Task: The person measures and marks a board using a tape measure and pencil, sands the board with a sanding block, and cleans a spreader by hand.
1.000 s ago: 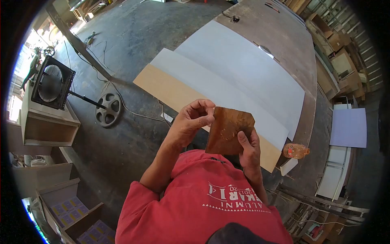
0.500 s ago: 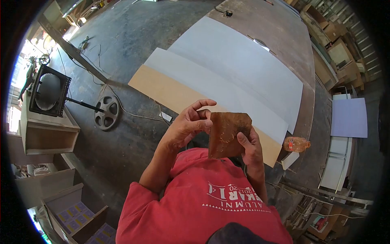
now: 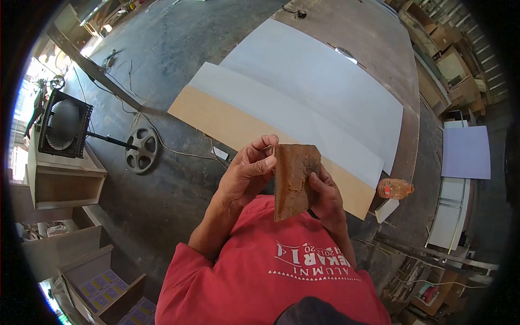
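Note:
A brown flat plate [image 3: 292, 181] with a finely toothed left edge and rough patches on its face is held up in front of the red shirt. My right hand [image 3: 326, 196] grips its right side, thumb on the face and the other fingers behind. At the upper left corner, my left hand [image 3: 250, 170] pinches the toothed edge between thumb and fingers. Beyond the hands lie white sheets [image 3: 319, 81] and a tan board [image 3: 216, 119] on the worktable [image 3: 374, 38].
An orange-tinted bottle [image 3: 394, 189] lies at the table's right edge. On the left stands a black fan [image 3: 65, 123] with a round base [image 3: 142, 150] and a cable on the floor. Open wooden boxes [image 3: 70, 187] are at the lower left.
The brown plate has turned and looks narrower, its lower end tipped further down. My right hand has moved left with it, and my left fingers have closed in on its corner.

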Tool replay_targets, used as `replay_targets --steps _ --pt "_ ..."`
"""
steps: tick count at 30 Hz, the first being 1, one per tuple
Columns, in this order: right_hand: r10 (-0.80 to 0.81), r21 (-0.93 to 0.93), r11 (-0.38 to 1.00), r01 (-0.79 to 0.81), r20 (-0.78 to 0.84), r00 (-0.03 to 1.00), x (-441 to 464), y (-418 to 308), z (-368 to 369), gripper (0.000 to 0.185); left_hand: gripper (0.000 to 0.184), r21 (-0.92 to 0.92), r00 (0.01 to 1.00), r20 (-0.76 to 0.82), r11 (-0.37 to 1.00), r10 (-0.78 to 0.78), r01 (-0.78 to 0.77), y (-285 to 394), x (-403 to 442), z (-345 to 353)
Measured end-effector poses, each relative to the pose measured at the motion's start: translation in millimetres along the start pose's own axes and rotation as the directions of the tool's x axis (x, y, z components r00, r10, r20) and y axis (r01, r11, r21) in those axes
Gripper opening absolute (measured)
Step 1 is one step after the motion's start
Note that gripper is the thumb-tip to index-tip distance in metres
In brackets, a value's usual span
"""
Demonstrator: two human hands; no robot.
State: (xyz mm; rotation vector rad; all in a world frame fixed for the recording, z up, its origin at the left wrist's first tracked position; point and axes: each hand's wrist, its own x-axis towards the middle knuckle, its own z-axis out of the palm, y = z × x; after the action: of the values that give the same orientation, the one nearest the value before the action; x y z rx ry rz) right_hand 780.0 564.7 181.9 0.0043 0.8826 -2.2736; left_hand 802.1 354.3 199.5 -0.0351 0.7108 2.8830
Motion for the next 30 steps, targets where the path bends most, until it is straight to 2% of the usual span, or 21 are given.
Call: replay_targets --steps 2,7,9,11,12,13,14,16,17,18,19,20,21,22,23,24,25,26,27,28,30 --pt "0.093 0.096 0.990 -0.099 0.059 0.994 2.0 2.0 0.4 0.050 0.030 -0.040 0.999 -0.007 0.998 0.050 -0.050 2.3 -1.5 2.9" --pt "0.146 0.224 0.960 -0.170 0.120 0.982 6.4 18.4 -14.0 0.051 0.028 -0.173 0.982 0.015 0.967 0.190 -0.185 12.4 0.6 -7.3" --pt "0.157 0.242 0.953 -0.181 0.114 0.981 6.6 18.2 -17.5 0.051 0.030 -0.264 0.937 0.042 0.908 0.348 -0.325 27.1 3.9 -19.5" --pt "0.116 0.307 0.932 -0.190 0.244 0.963 4.8 14.8 -25.9 0.052 0.031 -0.304 0.906 0.022 0.866 0.422 -0.396 48.7 1.0 -32.8" --pt "0.118 0.310 0.931 -0.192 0.243 0.963 2.6 13.5 -24.5 0.052 0.031 -0.213 0.851 -0.066 0.826 0.521 -0.522 61.0 -2.7 -35.4" --pt "0.098 0.229 0.965 -0.127 0.132 0.986 -0.5 11.1 -20.9 0.053 0.031 -0.109 0.776 -0.142 0.769 0.615 -0.630 70.5 -7.6 -39.4" --pt "0.068 0.137 0.988 -0.070 0.022 0.997 -2.5 10.0 -19.1 0.053 0.031 -0.108 0.776 -0.146 0.770 0.614 -0.629 76.3 -12.4 -45.6" --pt "0.011 0.063 0.998 -0.008 -0.048 0.999 -2.3 11.7 -20.0 0.052 0.027 0.269 0.635 -0.149 0.649 0.758 -0.712 85.9 -19.5 -61.7" --pt "-0.051 -0.015 0.999 0.050 -0.112 0.992 -1.4 12.8 -20.0 0.051 0.027 0.271 0.634 -0.149 0.648 0.759 -0.712 89.1 -26.4 -75.8" --pt "-0.049 -0.012 0.999 0.048 -0.111 0.993 -1.0 12.7 -15.6 0.051 0.024 0.460 0.605 -0.181 0.611 0.775 -0.644 88.8 -36.4 -95.1" --pt "-0.216 -0.294 0.940 0.174 -0.117 0.969 -1.3 11.3 -7.5 0.045 0.022 0.629 0.571 -0.205 0.554 0.795 -0.545 86.7 -45.7 -114.2" --pt "-0.373 -0.550 0.789 0.273 -0.075 0.925 -1.8 9.9 -1.4 0.041 0.022 0.731 0.533 -0.245 0.516 0.810 -0.447 83.0 -53.1 -131.6" --pt "-0.366 -0.546 0.794 0.268 -0.076 0.927 -1.9 6.6 -1.4 0.041 0.022 0.798 0.521 -0.307 0.514 0.796 -0.316 76.6 -66.8 -165.3" --pt "-0.519 -0.759 0.451 0.469 0.204 0.830 -0.8 0.8 -3.9 0.034 0.023 0.845 0.499 -0.367 0.506 0.785 -0.176 67.2 -83.8 -204.5" --pt "-0.530 -0.794 0.023 0.607 0.505 0.681 1.4 -3.9 -2.9 0.028 0.025 0.832 0.458 -0.458 0.549 0.762 -0.080 53.7 -102.8 -238.3" --pt "-0.539 -0.779 -0.251 0.575 0.605 0.586 1.1 -9.4 14.4 0.023 0.027 0.806 0.405 -0.546 0.591 0.734 0.015 35.5 -123.6 -269.4" --pt "-0.536 -0.780 -0.242 0.578 0.604 0.590 0.0 -11.4 18.1 0.023 0.027 0.776 0.367 -0.620 0.610 0.694 0.159 14.6 -142.3 -296.3" --pt "-0.496 -0.721 -0.431 0.543 0.692 0.525 -0.4 -12.6 19.8 0.023 0.028 0.726 0.317 -0.687 0.620 0.654 0.298 -8.3 -162.2 -323.5" --pt "-0.434 -0.632 -0.603 0.486 0.772 0.464 -0.5 -13.3 21.5 0.023 0.030 0.665 0.319 -0.746 0.629 0.584 0.403 -33.9 -188.0 -355.0" --pt "-0.434 -0.642 -0.610 0.463 0.761 0.483 -1.3 -11.9 24.6 0.024 0.032 0.595 0.311 -0.801 0.627 0.511 0.503 -62.2 -215.0 -388.7" --pt "-0.419 -0.627 -0.621 0.470 0.773 0.477 1.6 -8.7 23.0 0.024 0.034 0.551 0.239 -0.815 0.576 0.528 0.604 -127.4 -258.6 -457.2"
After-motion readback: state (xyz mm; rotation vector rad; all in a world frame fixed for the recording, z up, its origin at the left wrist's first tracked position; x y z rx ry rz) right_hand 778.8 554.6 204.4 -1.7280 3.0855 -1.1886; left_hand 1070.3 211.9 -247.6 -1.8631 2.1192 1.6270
